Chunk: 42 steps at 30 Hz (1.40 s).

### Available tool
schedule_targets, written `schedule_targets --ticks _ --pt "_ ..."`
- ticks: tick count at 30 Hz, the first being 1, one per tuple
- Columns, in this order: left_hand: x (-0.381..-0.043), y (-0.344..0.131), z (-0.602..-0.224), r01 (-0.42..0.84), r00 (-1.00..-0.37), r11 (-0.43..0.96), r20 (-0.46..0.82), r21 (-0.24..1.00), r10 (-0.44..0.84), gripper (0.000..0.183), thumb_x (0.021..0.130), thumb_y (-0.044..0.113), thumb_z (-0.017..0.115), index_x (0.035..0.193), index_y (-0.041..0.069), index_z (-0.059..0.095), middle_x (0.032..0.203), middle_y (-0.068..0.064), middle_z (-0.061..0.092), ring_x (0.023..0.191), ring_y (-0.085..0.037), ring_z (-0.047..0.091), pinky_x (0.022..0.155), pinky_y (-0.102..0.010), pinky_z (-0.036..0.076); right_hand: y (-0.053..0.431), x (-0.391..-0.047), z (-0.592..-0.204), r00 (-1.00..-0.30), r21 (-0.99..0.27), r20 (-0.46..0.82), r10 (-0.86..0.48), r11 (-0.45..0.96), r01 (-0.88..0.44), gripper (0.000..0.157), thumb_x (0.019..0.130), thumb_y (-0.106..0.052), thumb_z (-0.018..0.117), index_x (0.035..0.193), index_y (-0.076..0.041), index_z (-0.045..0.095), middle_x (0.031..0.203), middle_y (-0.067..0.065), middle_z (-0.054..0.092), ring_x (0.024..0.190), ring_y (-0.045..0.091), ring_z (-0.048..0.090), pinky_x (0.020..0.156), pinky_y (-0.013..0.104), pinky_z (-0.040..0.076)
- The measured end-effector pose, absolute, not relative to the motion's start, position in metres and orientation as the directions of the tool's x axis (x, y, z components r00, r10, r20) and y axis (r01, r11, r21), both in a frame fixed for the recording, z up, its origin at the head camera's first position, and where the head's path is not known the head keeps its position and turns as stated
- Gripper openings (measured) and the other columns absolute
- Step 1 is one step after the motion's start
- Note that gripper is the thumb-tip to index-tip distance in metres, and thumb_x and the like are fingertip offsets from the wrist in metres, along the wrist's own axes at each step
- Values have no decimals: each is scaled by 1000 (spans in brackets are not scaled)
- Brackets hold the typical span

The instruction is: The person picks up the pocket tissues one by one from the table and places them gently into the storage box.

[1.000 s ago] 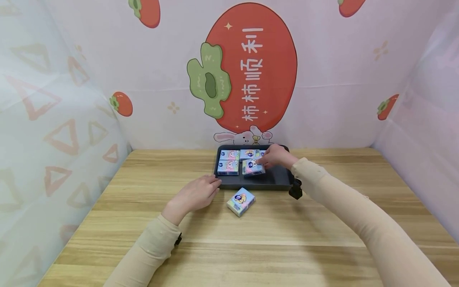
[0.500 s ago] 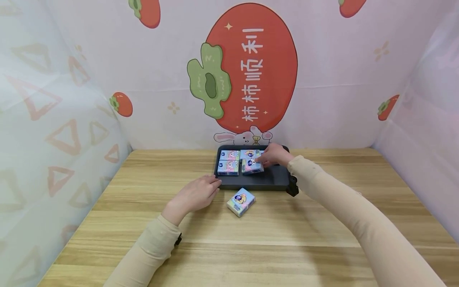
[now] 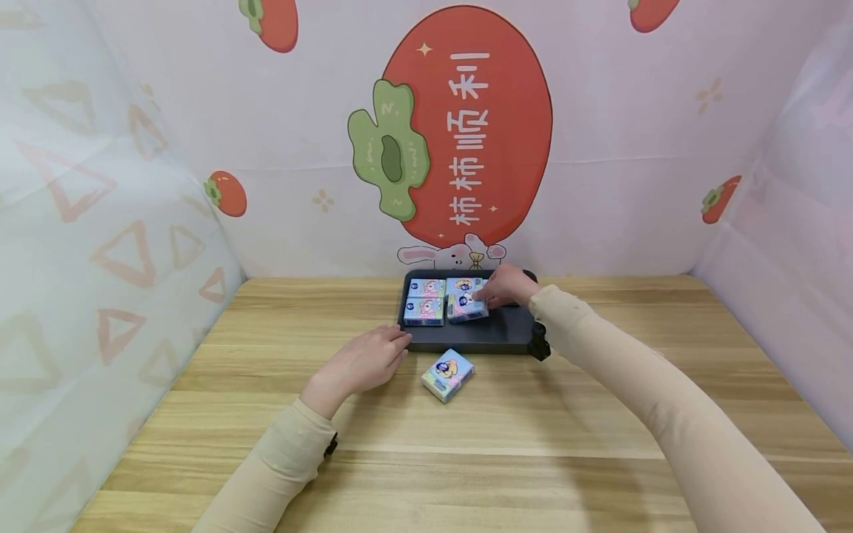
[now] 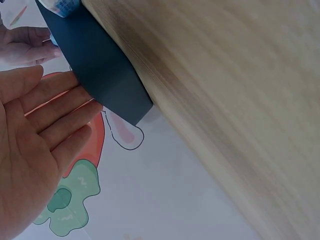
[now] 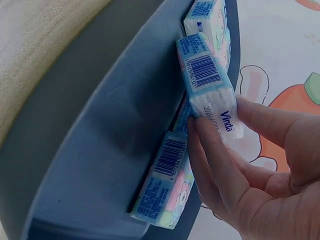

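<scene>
A dark grey tray (image 3: 466, 346) stands at the back of the table, against the printed backdrop. My right hand (image 3: 509, 287) pinches a pack of tissues (image 3: 466, 308) by its end, thumb on one side and fingers on the other. In the right wrist view this pack (image 5: 206, 75) is tilted, its underside partly hidden. Two packs (image 3: 423, 311) lie one behind the other on the tray's left side; another pack (image 5: 165, 180) lies behind the held one. The straight fingers of my left hand (image 3: 363, 363) touch the tray's front left corner.
One more tissue pack (image 3: 448, 374) lies askew on the wooden table (image 3: 466, 474), just in front of the tray. A printed cloth backdrop (image 3: 300, 222) rises behind the tray, and cloth walls stand at both sides.
My right hand has moved slightly left with the tissue pack, bringing it closer to the left-hand packs. My left hand stays at the tray's corner.
</scene>
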State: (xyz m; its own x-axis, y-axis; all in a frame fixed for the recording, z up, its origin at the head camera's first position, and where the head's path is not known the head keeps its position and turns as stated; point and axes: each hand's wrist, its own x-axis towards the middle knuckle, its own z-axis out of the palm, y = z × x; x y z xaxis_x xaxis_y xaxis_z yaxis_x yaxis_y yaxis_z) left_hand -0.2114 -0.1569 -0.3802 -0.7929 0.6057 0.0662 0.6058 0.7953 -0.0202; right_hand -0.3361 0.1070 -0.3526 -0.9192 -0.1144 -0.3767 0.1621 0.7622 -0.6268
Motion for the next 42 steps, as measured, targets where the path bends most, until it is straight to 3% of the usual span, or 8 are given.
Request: schedule_targets --ticks 14,22,32,38,42 --pt "-211 -157 -380 602 -796 798 68 -24 602 35 98 19 49 125 -1 60 126 -19 59 121 -33 55 104 -44 45 103 -346 -355 -913 -613 -395 -102 769 179 42 84 -27 73 109 5 65 105 17 69 86 22 71 86 33 57" --pt "-211 -157 -379 598 -797 801 83 -18 598 35 98 19 49 124 -1 61 125 -19 60 119 -33 56 103 -44 46 102 -347 -356 -911 -630 -400 -100 752 195 47 83 -25 74 115 7 61 110 19 67 89 22 71 87 33 56" --pt "-211 -157 -380 603 -795 797 73 -23 603 35 98 20 48 124 0 61 126 -19 60 119 -33 56 103 -44 46 101 -354 -366 -911 -606 -407 -66 766 216 51 83 -29 74 117 5 59 100 14 70 86 21 72 83 29 57" --pt "-212 -157 -381 605 -792 795 74 -31 606 35 98 20 48 124 0 61 126 -18 60 120 -33 56 103 -44 46 102 -364 -374 -905 -585 -422 -55 779 225 52 81 -30 75 118 4 59 101 14 69 81 20 72 74 25 58" --pt "-212 -157 -381 601 -796 799 66 -30 601 36 98 20 48 125 0 61 126 -18 60 121 -32 55 104 -43 45 102 -364 -374 -903 -595 -425 -58 770 231 50 81 -28 76 117 4 60 101 14 69 80 19 72 76 26 58"
